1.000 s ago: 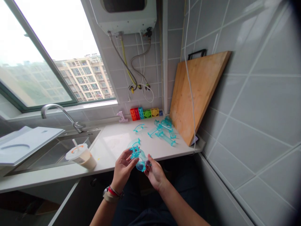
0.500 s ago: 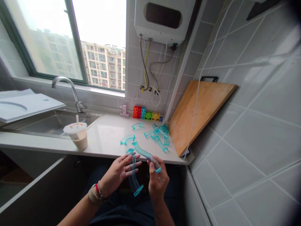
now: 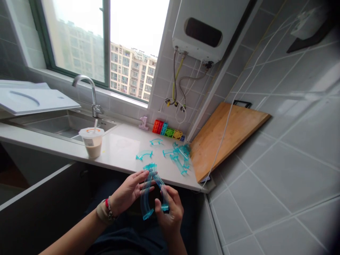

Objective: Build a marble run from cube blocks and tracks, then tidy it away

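My left hand [image 3: 126, 190], wearing a red band and bracelets, pinches a curved clear-teal plastic track piece [image 3: 145, 201] near its upper end. That piece hangs down in front of my fingers. My right hand [image 3: 171, 209] grips a second curved teal track piece [image 3: 159, 180] by its lower part, thumb on the near side. The upper ends of both pieces come together close to my left fingertips; whether they are joined I cannot tell. Behind them on the counter lie two loose teal pieces, a curved one [image 3: 144, 155] and a smaller one [image 3: 156, 141].
A pile of teal pieces [image 3: 180, 156] lies beside a leaning wooden board [image 3: 228, 136]. Coloured blocks [image 3: 170, 131] and a pink figure "1" [image 3: 143, 123] stand along the wall. A lidded drink cup [image 3: 92, 147] is near the counter's front edge, beside the sink [image 3: 66, 124].
The right-hand piece has moved left and turned steeper, its upper end now at the top of the left-hand piece. Both hands are slightly further left. The camera view has tilted.
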Motion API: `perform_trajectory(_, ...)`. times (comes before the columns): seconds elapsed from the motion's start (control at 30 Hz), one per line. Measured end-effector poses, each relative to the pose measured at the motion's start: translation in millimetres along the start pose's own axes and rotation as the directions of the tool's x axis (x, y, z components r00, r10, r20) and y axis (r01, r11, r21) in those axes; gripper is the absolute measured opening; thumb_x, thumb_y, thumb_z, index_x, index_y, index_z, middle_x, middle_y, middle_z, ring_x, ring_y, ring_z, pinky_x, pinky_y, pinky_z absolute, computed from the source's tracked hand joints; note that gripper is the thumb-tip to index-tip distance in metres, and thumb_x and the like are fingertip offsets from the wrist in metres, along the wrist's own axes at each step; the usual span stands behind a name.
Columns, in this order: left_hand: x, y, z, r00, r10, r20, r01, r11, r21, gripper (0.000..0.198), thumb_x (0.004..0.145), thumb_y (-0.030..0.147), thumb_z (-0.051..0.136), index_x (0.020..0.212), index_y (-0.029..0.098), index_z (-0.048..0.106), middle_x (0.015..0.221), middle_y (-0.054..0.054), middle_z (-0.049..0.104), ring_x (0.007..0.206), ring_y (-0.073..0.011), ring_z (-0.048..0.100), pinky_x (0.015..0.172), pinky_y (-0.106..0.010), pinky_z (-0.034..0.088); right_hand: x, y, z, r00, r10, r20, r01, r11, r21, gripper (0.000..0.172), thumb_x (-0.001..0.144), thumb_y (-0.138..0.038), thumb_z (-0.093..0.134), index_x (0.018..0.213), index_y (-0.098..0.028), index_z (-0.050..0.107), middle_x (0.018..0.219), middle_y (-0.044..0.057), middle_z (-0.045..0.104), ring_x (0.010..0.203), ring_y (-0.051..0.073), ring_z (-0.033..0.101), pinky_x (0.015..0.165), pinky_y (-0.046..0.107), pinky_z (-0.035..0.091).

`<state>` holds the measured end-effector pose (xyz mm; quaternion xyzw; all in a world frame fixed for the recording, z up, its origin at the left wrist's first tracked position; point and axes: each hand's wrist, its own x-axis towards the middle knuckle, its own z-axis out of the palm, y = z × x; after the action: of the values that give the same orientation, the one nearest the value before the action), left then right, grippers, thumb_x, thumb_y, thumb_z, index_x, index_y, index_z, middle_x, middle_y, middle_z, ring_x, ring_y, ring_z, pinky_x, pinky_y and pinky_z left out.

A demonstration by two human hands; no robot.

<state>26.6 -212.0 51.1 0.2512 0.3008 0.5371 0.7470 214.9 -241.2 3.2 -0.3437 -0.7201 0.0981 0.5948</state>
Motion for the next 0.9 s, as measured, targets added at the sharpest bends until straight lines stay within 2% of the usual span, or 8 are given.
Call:
perform_trajectory(0.13,0.9,1.2,-3.4,0.999,0.034,-0.012,-0.034,0.999,-0.003,0.030,0.089,0.031,0.077,0.114,0.016,0.070,0.124,-0.015,0.074,0.109,-0.0278,0.074,0.096,-0.038,0.060,1.7,-6.7,-3.3,0.963,0.125,0.240,-0.177,0.962,0.209,0.049,0.099,-0.057,0.051,0.130,-0.024,0.072,0.129,0.014,0.066,0.119,0.033,0.066,0.099,0.047,0.058)
perform_trajectory(0.33,1.0,1.3,-2.2,0.999,0.044,-0.030,-0.043,0.999,0.025,0.030,0.086,0.028,0.080,0.113,0.016,0.072,0.112,-0.014,0.077,0.105,-0.0284,0.075,0.091,-0.038,0.062,11.8,-6.4,0.1,0.906,0.302,0.298,-0.392,0.865,0.313,0.024,0.103,-0.028,0.053,0.112,-0.025,0.075,0.108,0.008,0.072,0.103,0.024,0.072,0.090,0.038,0.060)
perform_trajectory(0.43,2.3,0.7,-4.9,1.000,-0.005,0.006,0.005,1.000,0.014,0.027,0.089,0.030,0.077,0.112,0.016,0.074,0.113,-0.013,0.077,0.099,-0.0252,0.075,0.087,-0.035,0.062,18.3,1.2,-3.7,0.916,0.135,0.377,-0.242,0.937,0.252,0.043,0.102,-0.014,0.045,0.139,-0.029,0.061,0.119,0.009,0.068,0.109,0.022,0.071,0.092,0.038,0.060)
perform_trajectory(0.53,4.7,-0.9,-7.1,0.998,-0.061,0.016,0.061,0.998,0.015,0.024,0.089,0.031,0.077,0.108,0.015,0.075,0.111,-0.013,0.078,0.094,-0.0213,0.075,0.080,-0.027,0.061,30.5,8.1,-9.7,0.856,-0.095,0.508,0.058,0.994,0.088,0.062,0.096,-0.002,0.042,0.148,-0.033,0.054,0.134,0.010,0.059,0.118,0.022,0.065,0.099,0.037,0.058)
perform_trajectory(0.6,5.8,-2.1,-6.0,0.994,-0.101,0.036,0.100,0.995,0.021,0.026,0.090,0.035,0.075,0.107,0.014,0.076,0.111,-0.014,0.078,0.093,-0.0211,0.075,0.078,-0.025,0.061,43.0,10.0,-15.3,0.816,-0.174,0.552,0.218,0.976,-0.014,0.061,0.094,-0.002,0.047,0.144,-0.035,0.059,0.133,0.010,0.059,0.116,0.021,0.065,0.093,0.034,0.060)
perform_trajectory(0.7,6.4,-3.3,-1.9,0.998,-0.039,0.056,0.035,0.997,0.067,0.032,0.089,0.038,0.076,0.110,0.015,0.076,0.119,-0.015,0.076,0.099,-0.0247,0.075,0.079,-0.030,0.062,66.5,7.1,-27.5,0.827,-0.201,0.525,0.311,0.942,-0.129,0.043,0.093,-0.017,0.065,0.132,-0.033,0.068,0.130,0.010,0.060,0.107,0.023,0.065,0.078,0.032,0.061)
perform_trajectory(0.8,5.4,-3.2,1.1,0.982,0.188,-0.024,-0.177,0.957,0.229,0.042,0.082,0.036,0.084,0.117,0.017,0.075,0.125,-0.014,0.074,0.114,-0.0316,0.071,0.089,-0.035,0.061,87.3,0.9,-37.5,0.921,-0.107,0.375,0.185,0.967,-0.178,0.026,0.084,-0.040,0.080,0.104,-0.025,0.075,0.117,0.010,0.065,0.094,0.022,0.064,0.075,0.035,0.058)
perform_trajectory(0.9,2.8,-1.9,2.8,0.941,0.337,-0.021,-0.310,0.887,0.343,0.049,0.079,0.036,0.087,0.122,0.017,0.074,0.128,-0.013,0.074,0.126,-0.0345,0.065,0.101,-0.038,0.056,94.9,-0.8,-33.1,0.941,0.191,0.280,-0.179,0.981,-0.069,0.042,0.085,-0.059,0.073,0.073,-0.020,0.063,0.072,0.002,0.058,0.065,0.015,0.053,0.059,0.028,0.049)
